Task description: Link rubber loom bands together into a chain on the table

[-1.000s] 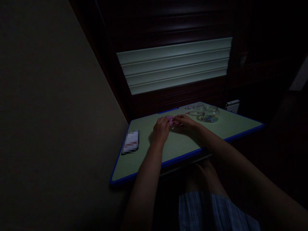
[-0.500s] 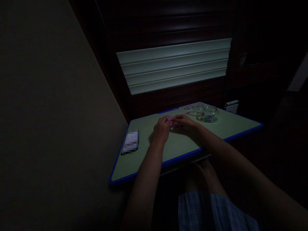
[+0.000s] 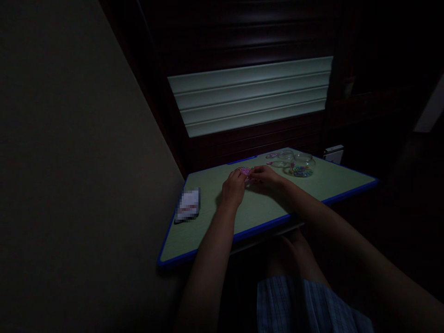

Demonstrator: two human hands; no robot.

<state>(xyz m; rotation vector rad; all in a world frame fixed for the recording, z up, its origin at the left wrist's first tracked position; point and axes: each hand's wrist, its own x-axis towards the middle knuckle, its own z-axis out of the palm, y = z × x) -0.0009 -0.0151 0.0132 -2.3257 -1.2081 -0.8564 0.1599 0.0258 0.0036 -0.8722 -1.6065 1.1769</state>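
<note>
Between my hands is a pink, bumpy thing (image 3: 247,171) that looks like a cluster of small pieces; the dim light and my fingers hide its exact kind. My left hand (image 3: 233,187) is closed on its left side, fingers bent. From the right, my right hand (image 3: 265,175) pinches at it with thumb and fingertips together. Off to the right of my right hand stands a clear round jar (image 3: 302,165) with small multicoloured pieces at its bottom.
The pale green table (image 3: 267,208) has a blue rim. Behind the jar lie clear rounded containers (image 3: 285,155) with pinkish bits nearby. A blurred white packet (image 3: 188,204) lies near the left edge. A wall borders the left side; a panelled door stands behind.
Both hands stay at the pink thing with only slight finger shifts. The jar, containers and packet keep their places.
</note>
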